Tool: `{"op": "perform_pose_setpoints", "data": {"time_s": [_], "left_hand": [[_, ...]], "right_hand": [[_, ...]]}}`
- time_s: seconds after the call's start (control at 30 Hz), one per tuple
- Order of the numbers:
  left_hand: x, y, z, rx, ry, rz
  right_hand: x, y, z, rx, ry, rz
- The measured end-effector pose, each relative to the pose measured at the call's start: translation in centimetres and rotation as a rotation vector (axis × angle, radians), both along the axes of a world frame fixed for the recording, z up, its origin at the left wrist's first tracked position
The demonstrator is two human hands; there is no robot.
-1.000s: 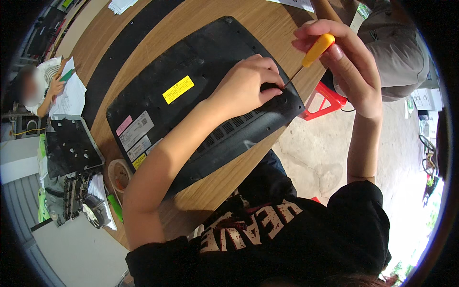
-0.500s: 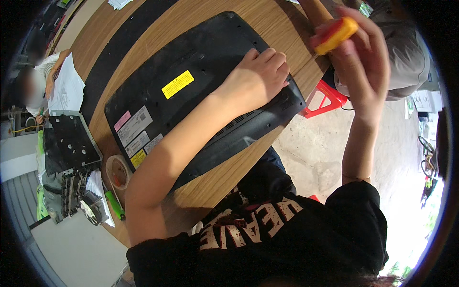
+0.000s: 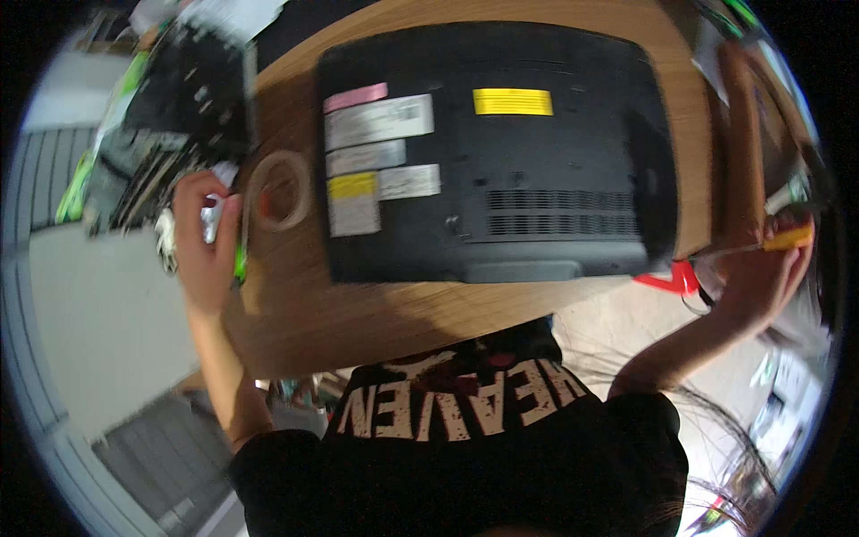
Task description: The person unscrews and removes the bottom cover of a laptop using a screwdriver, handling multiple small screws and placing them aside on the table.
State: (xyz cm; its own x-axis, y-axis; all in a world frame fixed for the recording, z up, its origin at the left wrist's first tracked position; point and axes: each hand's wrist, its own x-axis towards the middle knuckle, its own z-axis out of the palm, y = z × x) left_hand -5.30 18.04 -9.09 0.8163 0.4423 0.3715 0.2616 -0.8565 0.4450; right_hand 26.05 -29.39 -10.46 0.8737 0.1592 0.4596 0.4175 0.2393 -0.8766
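A black laptop [image 3: 555, 161] lies upside down on the wooden table, its vented bottom cover facing up with several stickers on it. At the far right, my right hand [image 3: 761, 286] is closed around a screwdriver with a yellow and red handle [image 3: 789, 238]; its thin shaft points left toward the laptop's corner. My left hand [image 3: 206, 251] is at the table's left edge, thumb and fingers apart, over whitish crumpled material [image 3: 211, 219]. Just beside its thumb shows part of a green handle [image 3: 240, 264]. Motion blur hides whether the fingers touch anything.
A round translucent tub [image 3: 300, 201] stands between my left hand and the laptop. Dark panels and metal parts [image 3: 192, 98] are heaped at the far left. Another person's arm [image 3: 743, 152] is at the right, above a red stool [image 3: 671, 279].
My left hand has left the laptop's bottom and moved to the table's left edge. My right hand, still holding the screwdriver, has moved lower and outward. The view has turned left.
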Motion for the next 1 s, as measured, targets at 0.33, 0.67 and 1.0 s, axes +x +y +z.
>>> {"op": "perform_pose_setpoints", "data": {"time_s": [0.33,0.67,1.0], "left_hand": [[-2.6,0.1,-3.9,0.001,-0.021,0.119],[-0.7,1.1,-3.8,-0.019,0.209,0.022],[0.5,-0.1,-2.8,0.098,0.193,0.021]], "right_hand": [[0.9,5.5,1.2,-0.06,0.067,0.335],[-1.3,4.4,3.3,0.008,0.068,0.269],[0.2,6.3,3.5,0.287,0.152,0.417]]}}
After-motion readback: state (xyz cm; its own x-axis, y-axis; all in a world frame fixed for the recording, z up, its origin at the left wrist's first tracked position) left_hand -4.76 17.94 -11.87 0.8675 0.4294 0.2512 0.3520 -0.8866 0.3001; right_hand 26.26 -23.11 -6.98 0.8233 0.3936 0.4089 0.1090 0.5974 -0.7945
